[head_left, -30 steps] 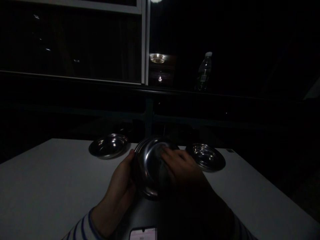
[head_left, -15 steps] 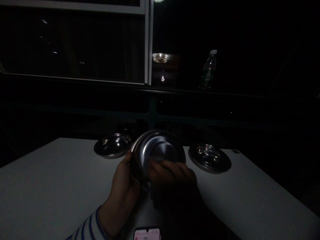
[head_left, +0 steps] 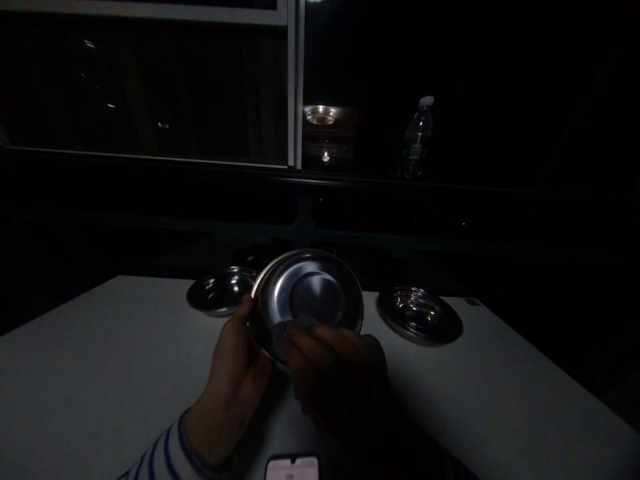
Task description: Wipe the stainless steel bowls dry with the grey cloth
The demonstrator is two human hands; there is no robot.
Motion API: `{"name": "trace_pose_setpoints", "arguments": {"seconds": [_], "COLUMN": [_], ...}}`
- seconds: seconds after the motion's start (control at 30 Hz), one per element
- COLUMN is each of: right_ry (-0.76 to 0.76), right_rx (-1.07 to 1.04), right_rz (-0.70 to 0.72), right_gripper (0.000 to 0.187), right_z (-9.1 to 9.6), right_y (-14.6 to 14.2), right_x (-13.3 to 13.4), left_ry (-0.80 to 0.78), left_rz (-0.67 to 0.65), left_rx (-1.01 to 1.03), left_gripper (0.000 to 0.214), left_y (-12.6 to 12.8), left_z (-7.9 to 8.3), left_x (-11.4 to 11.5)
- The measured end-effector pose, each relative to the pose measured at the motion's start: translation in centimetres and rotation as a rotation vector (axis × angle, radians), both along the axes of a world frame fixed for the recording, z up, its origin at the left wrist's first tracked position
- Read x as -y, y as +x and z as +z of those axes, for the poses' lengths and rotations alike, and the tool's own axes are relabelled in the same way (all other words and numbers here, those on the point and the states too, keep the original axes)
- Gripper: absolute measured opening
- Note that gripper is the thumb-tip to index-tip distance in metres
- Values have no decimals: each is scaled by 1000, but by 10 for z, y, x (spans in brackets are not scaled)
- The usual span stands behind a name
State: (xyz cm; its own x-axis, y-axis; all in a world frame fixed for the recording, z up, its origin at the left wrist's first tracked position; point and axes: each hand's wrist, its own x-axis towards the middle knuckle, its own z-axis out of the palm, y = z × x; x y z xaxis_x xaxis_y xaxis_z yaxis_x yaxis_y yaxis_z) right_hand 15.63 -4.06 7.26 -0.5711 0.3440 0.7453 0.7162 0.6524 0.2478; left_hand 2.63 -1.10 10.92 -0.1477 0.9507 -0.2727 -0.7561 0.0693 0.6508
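My left hand (head_left: 235,380) grips a shiny steel bowl (head_left: 320,293) by its left rim, with the underside turned toward me. A grey cloth (head_left: 283,333) is bunched beneath the fingers of my right hand (head_left: 330,367), which presses it against the lower part of the bowl. Deep shadow hides most of the right palm and wrist. Another steel bowl (head_left: 220,293) sits on the table to the left, behind my left hand. To the right rests a stack of steel bowls (head_left: 420,317).
The white table (head_left: 125,373) spans the dim foreground. A phone (head_left: 291,469) with a lit screen lies at the near edge. Beyond the table, a clear bottle (head_left: 418,140) with a white cap stands by the dark window (head_left: 295,87). A small label (head_left: 472,302) is at the far right corner.
The held bowl has shifted slightly left and up, together with both hands. My right hand has slid left across its underside, and the grey cloth shows more plainly.
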Motion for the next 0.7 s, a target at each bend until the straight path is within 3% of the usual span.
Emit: {"name": "trace_pose_setpoints", "arguments": {"seconds": [0.23,0.43,0.7], "right_ry": [-45,47,164], "right_rx": [32,-96,-76], "right_rz": [-21,-9,62], "right_gripper": [37,26,24], "right_z": [2,-4,2], "right_y": [3,9,19], "right_x": [3,-3,-15], "left_ry": [-44,34,61], "left_rz": [18,93,89], "left_rx": [49,8,19], "left_gripper": [19,23,24], "left_y": [-1,-4,-3], "left_z": [4,15,9], "left_x": [2,0,-1]}}
